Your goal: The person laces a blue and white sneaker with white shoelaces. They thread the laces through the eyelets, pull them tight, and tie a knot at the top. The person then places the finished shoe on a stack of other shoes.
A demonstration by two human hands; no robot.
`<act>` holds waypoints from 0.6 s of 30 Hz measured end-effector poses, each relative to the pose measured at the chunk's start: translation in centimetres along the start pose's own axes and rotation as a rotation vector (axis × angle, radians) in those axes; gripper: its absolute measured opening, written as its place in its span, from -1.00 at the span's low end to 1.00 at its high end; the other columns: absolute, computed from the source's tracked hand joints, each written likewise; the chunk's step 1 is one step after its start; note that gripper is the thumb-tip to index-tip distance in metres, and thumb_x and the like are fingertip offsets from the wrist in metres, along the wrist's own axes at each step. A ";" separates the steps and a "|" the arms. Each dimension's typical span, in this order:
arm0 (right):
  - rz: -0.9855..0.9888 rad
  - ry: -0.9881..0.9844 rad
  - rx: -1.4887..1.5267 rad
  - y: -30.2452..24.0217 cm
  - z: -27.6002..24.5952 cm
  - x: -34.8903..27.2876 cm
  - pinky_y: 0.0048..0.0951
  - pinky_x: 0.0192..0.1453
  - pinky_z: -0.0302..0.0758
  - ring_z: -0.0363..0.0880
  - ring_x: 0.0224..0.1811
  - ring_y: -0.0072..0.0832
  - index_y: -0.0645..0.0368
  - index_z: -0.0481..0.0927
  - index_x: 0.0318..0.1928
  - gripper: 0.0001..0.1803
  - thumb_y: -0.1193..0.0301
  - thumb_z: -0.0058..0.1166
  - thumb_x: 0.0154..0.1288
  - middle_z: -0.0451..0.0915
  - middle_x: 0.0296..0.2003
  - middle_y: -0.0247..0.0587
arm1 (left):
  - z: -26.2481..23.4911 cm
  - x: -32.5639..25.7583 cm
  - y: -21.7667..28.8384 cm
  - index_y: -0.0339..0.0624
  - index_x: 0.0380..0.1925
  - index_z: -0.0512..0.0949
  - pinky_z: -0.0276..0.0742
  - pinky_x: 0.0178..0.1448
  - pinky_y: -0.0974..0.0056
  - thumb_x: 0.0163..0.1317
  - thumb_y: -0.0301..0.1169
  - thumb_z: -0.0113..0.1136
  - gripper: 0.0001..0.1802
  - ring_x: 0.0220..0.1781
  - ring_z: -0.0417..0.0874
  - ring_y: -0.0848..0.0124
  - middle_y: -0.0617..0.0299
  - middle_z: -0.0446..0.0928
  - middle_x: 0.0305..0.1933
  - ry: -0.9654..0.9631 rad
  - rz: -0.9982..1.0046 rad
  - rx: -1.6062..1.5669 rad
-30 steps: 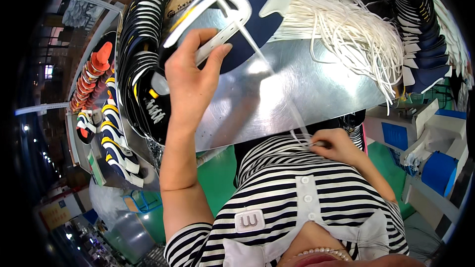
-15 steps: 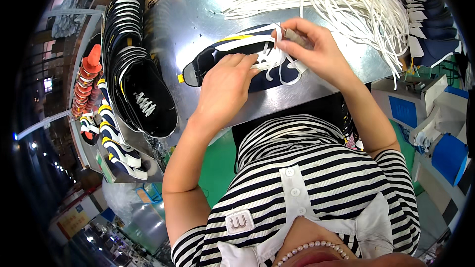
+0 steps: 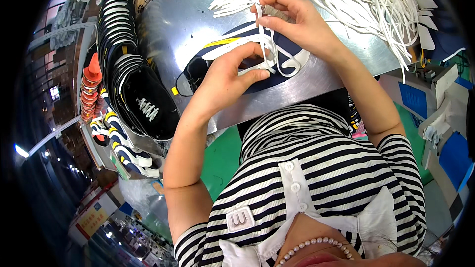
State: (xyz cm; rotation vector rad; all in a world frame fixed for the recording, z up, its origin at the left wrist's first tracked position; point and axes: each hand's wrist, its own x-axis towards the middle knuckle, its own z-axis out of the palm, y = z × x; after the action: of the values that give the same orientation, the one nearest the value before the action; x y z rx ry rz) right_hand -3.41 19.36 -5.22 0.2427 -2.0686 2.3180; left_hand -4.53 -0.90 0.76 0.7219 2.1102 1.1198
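Note:
A navy, white and black shoe (image 3: 258,87) with a yellow stripe lies on its side on the metal tabletop, heel to the left. My left hand (image 3: 222,80) is closed on the shoe's lace opening, thumb and index finger pinching beside the laces. Raised over the toe end, my right hand (image 3: 309,27) grips a small tool (image 3: 278,14) by its tan handle; the fingers hide its tip. A white shoelace (image 3: 261,24) runs taut from those fingers down to the shoe. A loose loop of lace hangs over the toe.
The metal tabletop (image 3: 183,24) holds a heap of white laces (image 3: 346,5) at the far right. To my left stands a long row of nested black shoes (image 3: 133,94). Beyond it are orange-red pieces (image 3: 90,86) and more shoes (image 3: 126,153). Shoe uppers (image 3: 428,24) are stacked at right.
My right hand has moved up and slightly left, drawing the lace away from the shoe. My left hand's thumb and index finger have spread around the laces.

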 end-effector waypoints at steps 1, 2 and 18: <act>0.002 0.003 0.030 0.0 0.1 0.0 -0.48 0.20 0.46 0.57 0.03 -0.58 0.24 0.53 0.02 -0.74 0.44 0.14 0.36 0.63 -0.05 -0.30 | 0.0 0.1 0.2 -0.27 -0.18 0.57 0.50 0.03 0.34 0.19 -0.54 0.28 -0.81 -0.21 0.60 0.43 0.24 0.63 -0.23 0.007 -0.048 -0.028; -0.003 0.009 0.007 0.1 0.2 0.0 -0.48 0.20 0.46 0.57 0.03 -0.59 0.24 0.53 0.01 -0.74 0.44 0.14 0.36 0.63 -0.06 -0.31 | -0.1 0.5 -0.2 -0.30 -0.18 0.60 0.48 0.07 0.39 0.23 -0.54 0.27 -0.84 -0.11 0.58 0.54 0.29 0.63 -0.13 -0.005 -0.121 -0.043; 0.008 0.099 0.121 2.0 0.9 0.4 -0.63 -0.05 0.46 0.51 -0.14 -0.70 0.26 0.52 -0.02 -0.75 0.44 0.17 0.36 0.57 -0.21 -0.41 | -0.5 0.8 -0.1 -0.30 -0.15 0.61 0.43 0.05 0.46 0.29 -0.47 0.24 -0.83 -0.16 0.52 0.60 0.33 0.60 -0.20 -0.060 -0.200 -0.085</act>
State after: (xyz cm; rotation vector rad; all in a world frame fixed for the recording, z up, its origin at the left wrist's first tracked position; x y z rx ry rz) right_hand -3.94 18.22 -7.05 0.1190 -1.8918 2.4103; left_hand -5.44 -0.64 0.63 0.4871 2.0217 1.0582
